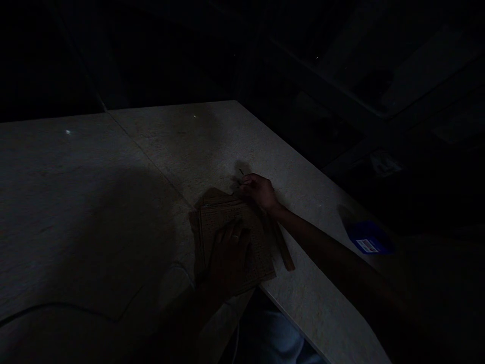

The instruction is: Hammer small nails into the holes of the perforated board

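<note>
The scene is very dark. A brown board-like sheet with rows of fine marks (257, 253) lies on a pale stone counter (151, 167), on top of other brown sheets. My left hand (229, 253), a ring on one finger, lies flat on the sheet with fingers stretched out. My right hand (257, 191) rests at the sheet's far corner, fingers pinched on a thin dark stick-like thing (241, 174) that I cannot make out. A narrow brown strip (283, 247) lies along the sheet's right side, under my right forearm.
A blue container with a white label (369, 240) stands near the counter's right edge. The counter's corner edge runs diagonally from the far middle to the lower right. A thin cable (76, 306) curves across the counter at the lower left. Beyond the counter is darkness.
</note>
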`<state>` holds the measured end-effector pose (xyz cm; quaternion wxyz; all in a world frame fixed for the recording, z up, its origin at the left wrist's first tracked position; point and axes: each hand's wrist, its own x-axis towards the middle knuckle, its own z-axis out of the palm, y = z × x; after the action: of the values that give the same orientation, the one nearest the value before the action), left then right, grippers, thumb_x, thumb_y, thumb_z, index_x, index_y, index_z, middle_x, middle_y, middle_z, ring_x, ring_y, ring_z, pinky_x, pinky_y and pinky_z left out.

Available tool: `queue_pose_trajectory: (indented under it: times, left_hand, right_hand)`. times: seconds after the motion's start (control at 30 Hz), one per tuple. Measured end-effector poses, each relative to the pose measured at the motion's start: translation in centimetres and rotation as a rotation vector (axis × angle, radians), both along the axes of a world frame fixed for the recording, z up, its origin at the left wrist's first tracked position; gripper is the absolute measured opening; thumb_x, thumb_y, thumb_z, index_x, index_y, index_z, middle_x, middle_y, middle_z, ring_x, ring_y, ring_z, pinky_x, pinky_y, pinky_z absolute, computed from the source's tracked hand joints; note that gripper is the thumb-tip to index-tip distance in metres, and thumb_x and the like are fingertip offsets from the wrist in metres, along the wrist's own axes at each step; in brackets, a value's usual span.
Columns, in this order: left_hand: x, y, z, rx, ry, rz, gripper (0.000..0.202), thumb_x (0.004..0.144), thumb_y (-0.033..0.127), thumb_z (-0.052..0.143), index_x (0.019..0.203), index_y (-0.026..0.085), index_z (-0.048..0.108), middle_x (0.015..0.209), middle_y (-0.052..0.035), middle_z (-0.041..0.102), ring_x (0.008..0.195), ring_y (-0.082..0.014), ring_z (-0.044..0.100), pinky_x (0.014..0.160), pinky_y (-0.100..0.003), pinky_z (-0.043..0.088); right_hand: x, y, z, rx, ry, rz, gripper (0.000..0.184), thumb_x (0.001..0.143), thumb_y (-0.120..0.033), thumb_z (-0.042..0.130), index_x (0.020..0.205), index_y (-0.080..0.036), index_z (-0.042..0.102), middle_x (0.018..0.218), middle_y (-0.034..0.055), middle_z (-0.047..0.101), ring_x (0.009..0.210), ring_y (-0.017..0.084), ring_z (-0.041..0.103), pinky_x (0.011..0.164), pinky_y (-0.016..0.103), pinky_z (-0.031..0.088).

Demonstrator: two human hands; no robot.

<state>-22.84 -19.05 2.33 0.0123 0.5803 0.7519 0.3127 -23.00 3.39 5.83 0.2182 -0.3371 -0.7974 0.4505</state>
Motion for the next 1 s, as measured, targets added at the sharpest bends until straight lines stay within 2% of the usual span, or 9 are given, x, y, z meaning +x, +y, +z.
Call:
queue_pose_trajectory:
  times: [0.07, 0.17, 0.37, 0.53, 0.63, 0.7, 0.77, 0.87, 1.0]
  left_hand:
    - [0.0, 0.0, 0.0, 0.006, 0.003, -0.005, 0.030, 0.097, 0.025, 0.053, 0.123, 0.017, 0.066, 0.140, -0.0145, 0.062, 0.131, -0.0325, 0.053, 0.105, -0.051, 0.042]
    - [-0.1, 0.0, 0.0, 0.019, 0.002, -0.010, 0.031, 0.096, 0.023, 0.053, 0.124, 0.017, 0.065, 0.141, -0.0149, 0.060, 0.132, -0.0330, 0.052, 0.105, -0.052, 0.042]
    - [-0.1, -0.1, -0.1, 0.012, -0.009, -0.014, 0.032, 0.097, 0.025, 0.052, 0.126, 0.017, 0.065, 0.143, -0.0140, 0.060, 0.136, -0.0322, 0.049, 0.109, -0.052, 0.040]
    - [0.0, -0.2, -0.4, 0.025, -0.004, 0.002, 0.035, 0.098, 0.024, 0.051, 0.129, 0.017, 0.064, 0.146, -0.0151, 0.057, 0.139, -0.0320, 0.048, 0.111, -0.052, 0.039]
    - [-0.1, -0.1, -0.2, 0.006, -0.028, -0.008, 0.035, 0.097, 0.023, 0.051, 0.129, 0.018, 0.065, 0.146, -0.0159, 0.058, 0.137, -0.0337, 0.049, 0.110, -0.054, 0.040]
    - [-0.2, -0.1, 0.2, -0.010, -0.054, -0.011, 0.035, 0.096, 0.023, 0.053, 0.128, 0.018, 0.065, 0.145, -0.0159, 0.058, 0.137, -0.0346, 0.049, 0.109, -0.055, 0.041]
    - [-0.3, 0.0, 0.5, -0.011, -0.093, -0.014, 0.033, 0.094, 0.022, 0.055, 0.125, 0.019, 0.066, 0.144, -0.0150, 0.059, 0.137, -0.0347, 0.049, 0.109, -0.056, 0.041]
    - [-1.2, 0.3, 1.0, 0.003, -0.192, -0.060, 0.029, 0.092, 0.021, 0.056, 0.119, 0.021, 0.068, 0.134, -0.0126, 0.065, 0.129, -0.0309, 0.056, 0.108, -0.053, 0.045]
    - [-3.9, 0.7, 2.0, 0.090, -0.280, -0.031, 0.028, 0.092, 0.029, 0.056, 0.116, 0.020, 0.068, 0.123, -0.0112, 0.070, 0.120, -0.0292, 0.061, 0.109, -0.051, 0.045]
  right_hand:
    - [-1.0, 1.4, -0.5, -0.102, 0.016, -0.090, 0.016, 0.072, -0.016, 0.073, 0.086, -0.019, 0.065, 0.080, 0.0012, 0.074, 0.075, 0.021, 0.075, 0.070, 0.034, 0.061]
    - [-2.1, 2.3, -0.8, -0.158, 0.033, -0.127, 0.013, 0.075, -0.017, 0.068, 0.086, -0.019, 0.061, 0.075, 0.0006, 0.072, 0.064, 0.019, 0.073, 0.060, 0.031, 0.060]
    - [-2.0, 0.9, -0.2, -0.205, 0.102, -0.148, 0.016, 0.078, -0.022, 0.064, 0.094, -0.020, 0.063, 0.084, 0.0019, 0.074, 0.061, 0.015, 0.072, 0.053, 0.024, 0.055]
    - [2.0, -1.4, -0.2, -0.171, 0.219, -0.201, 0.021, 0.078, -0.034, 0.066, 0.095, -0.021, 0.065, 0.087, 0.0038, 0.076, 0.074, 0.020, 0.073, 0.061, 0.030, 0.058]
    - [5.8, -3.6, -1.3, -0.045, 0.252, -0.241, 0.023, 0.073, -0.036, 0.070, 0.091, -0.021, 0.067, 0.093, 0.0056, 0.075, 0.088, 0.024, 0.071, 0.082, 0.038, 0.057]
    - [8.2, -5.3, -2.2, -0.019, 0.234, -0.285, 0.028, 0.075, -0.036, 0.069, 0.098, -0.021, 0.068, 0.102, 0.0069, 0.075, 0.095, 0.026, 0.069, 0.089, 0.041, 0.055]
    - [10.3, -7.0, -2.8, -0.012, 0.204, -0.324, 0.034, 0.076, -0.037, 0.068, 0.106, -0.021, 0.067, 0.110, 0.0079, 0.074, 0.101, 0.027, 0.068, 0.093, 0.042, 0.053]
    - [12.4, -8.9, -3.2, -0.029, 0.154, -0.315, 0.037, 0.077, -0.037, 0.069, 0.110, -0.021, 0.067, 0.109, 0.0075, 0.074, 0.101, 0.027, 0.068, 0.093, 0.042, 0.053]
    - [13.7, -10.4, -3.6, -0.071, 0.132, -0.260, 0.037, 0.080, -0.038, 0.069, 0.114, -0.021, 0.069, 0.112, 0.0083, 0.074, 0.102, 0.028, 0.068, 0.094, 0.044, 0.054]
